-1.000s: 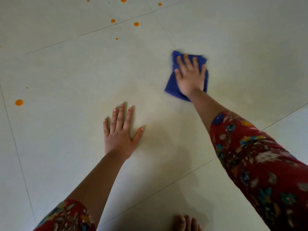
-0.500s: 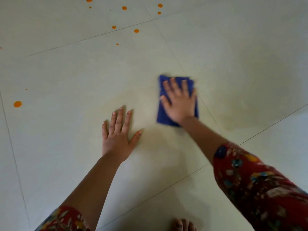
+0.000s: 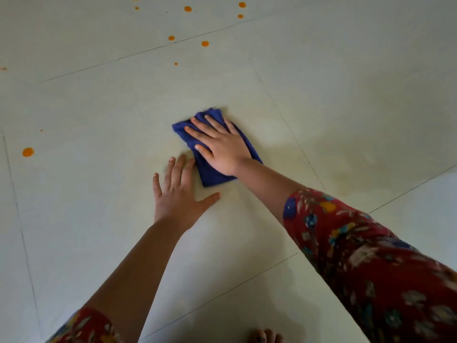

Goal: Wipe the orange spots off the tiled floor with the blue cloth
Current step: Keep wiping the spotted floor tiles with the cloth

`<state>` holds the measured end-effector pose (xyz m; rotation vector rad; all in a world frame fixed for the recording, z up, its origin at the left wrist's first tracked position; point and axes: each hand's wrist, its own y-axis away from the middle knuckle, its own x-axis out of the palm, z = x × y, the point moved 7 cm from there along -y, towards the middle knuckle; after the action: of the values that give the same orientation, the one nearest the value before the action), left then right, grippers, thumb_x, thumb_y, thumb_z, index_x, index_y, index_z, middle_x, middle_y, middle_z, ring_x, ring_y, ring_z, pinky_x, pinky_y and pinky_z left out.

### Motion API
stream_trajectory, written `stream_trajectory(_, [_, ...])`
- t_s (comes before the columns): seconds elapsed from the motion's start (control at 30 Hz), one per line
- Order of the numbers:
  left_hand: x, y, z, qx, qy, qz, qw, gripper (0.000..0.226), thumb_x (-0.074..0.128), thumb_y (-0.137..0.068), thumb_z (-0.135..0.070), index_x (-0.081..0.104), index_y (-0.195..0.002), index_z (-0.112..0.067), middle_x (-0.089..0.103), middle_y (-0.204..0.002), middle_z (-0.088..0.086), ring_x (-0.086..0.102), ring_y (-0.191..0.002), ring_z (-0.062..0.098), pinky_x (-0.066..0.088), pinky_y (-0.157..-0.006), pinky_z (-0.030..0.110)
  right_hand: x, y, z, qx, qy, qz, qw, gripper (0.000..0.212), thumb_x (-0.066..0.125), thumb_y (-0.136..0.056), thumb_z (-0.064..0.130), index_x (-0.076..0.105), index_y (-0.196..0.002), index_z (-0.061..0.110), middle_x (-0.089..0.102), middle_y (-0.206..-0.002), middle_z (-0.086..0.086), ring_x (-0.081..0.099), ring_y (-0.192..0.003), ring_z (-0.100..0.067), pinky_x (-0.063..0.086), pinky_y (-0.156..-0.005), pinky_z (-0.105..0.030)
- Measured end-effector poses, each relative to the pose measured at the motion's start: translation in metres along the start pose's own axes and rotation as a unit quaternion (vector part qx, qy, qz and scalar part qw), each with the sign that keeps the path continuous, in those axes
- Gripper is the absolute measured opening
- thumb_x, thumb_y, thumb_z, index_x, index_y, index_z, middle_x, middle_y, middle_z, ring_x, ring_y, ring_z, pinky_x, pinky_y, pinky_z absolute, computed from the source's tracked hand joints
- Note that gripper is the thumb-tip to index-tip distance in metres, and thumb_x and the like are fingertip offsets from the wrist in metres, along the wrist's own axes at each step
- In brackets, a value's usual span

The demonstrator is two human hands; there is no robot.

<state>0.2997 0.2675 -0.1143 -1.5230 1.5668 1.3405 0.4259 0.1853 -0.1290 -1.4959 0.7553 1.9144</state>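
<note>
While right hand (image 3: 223, 151) presses flat on cloth (image 3: 212, 173), left hand (image 3: 179, 196) splayed at its 7 o'clock edge; spots (image 3: 28, 152) w/ bare floor (image 3: 99, 107) toward 10.

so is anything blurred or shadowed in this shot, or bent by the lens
Head view: the left hand is a little soft, and the blue cloth is smeared at its far edge; the right hand looks sharper. Soft shadow darkens the tiled floor beneath the arms. The grout lines splay with the wide lens. No glare.
</note>
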Motion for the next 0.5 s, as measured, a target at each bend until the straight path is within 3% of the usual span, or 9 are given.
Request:
stream_trajectory(0.17, [0.009, -0.006, -0.046, 0.108, -0.038, 0.061, 0.992, 0.105, 0.045, -0.074, -0.081, -0.006, -0.153, -0.035, -0.02, -0.16, -0.011, -0.017, -0.148, 0.01, -0.004, -0.121, 0.042, -0.03, 0.016, -0.138, 0.271, -0.015, -0.048, 0.961, 0.053, 0.029, -0.101, 0.046, 0.022, -0.152, 0.035, 0.019, -0.161, 0.011, 0.014, -0.149, -0.016, 0.008, -0.119, -0.046])
stream_trajectory(0.33, [0.023, 0.0, -0.078, 0.156, -0.042, 0.094, 0.982, 0.105, 0.047, -0.074, -0.081, -0.011, -0.151, -0.039, -0.028, -0.157, -0.014, -0.021, -0.146, 0.01, -0.003, -0.121, 0.041, -0.045, 0.16, -0.275, 0.503, -0.036, -0.083, 0.859, 0.056, 0.022, -0.1, 0.051, 0.013, -0.154, 0.038, 0.009, -0.163, 0.011, 0.006, -0.15, -0.018, 0.003, -0.119, -0.052])
stream_trajectory(0.4, [0.029, 0.008, -0.085, 0.165, -0.043, 0.111, 0.979, 0.108, 0.049, -0.073, -0.081, -0.011, -0.151, -0.039, -0.03, -0.156, -0.014, -0.022, -0.146, 0.01, -0.004, -0.121, 0.041, -0.045, 0.214, -0.285, 0.535, -0.032, -0.086, 0.84, 0.056, 0.019, -0.101, 0.05, 0.011, -0.154, 0.037, 0.006, -0.163, 0.009, 0.003, -0.15, -0.018, 0.002, -0.119, -0.051])
stream_trajectory(0.5, [0.039, 0.022, -0.09, 0.188, -0.069, 0.124, 0.972, 0.112, 0.049, -0.07, -0.083, -0.013, -0.151, -0.037, -0.029, -0.157, -0.011, -0.023, -0.146, 0.011, -0.004, -0.121, 0.041, -0.04, 0.266, -0.26, 0.532, -0.045, -0.108, 0.838, 0.055, 0.021, -0.101, 0.047, 0.013, -0.154, 0.034, 0.009, -0.163, 0.006, 0.004, -0.15, -0.02, 0.004, -0.119, -0.051])
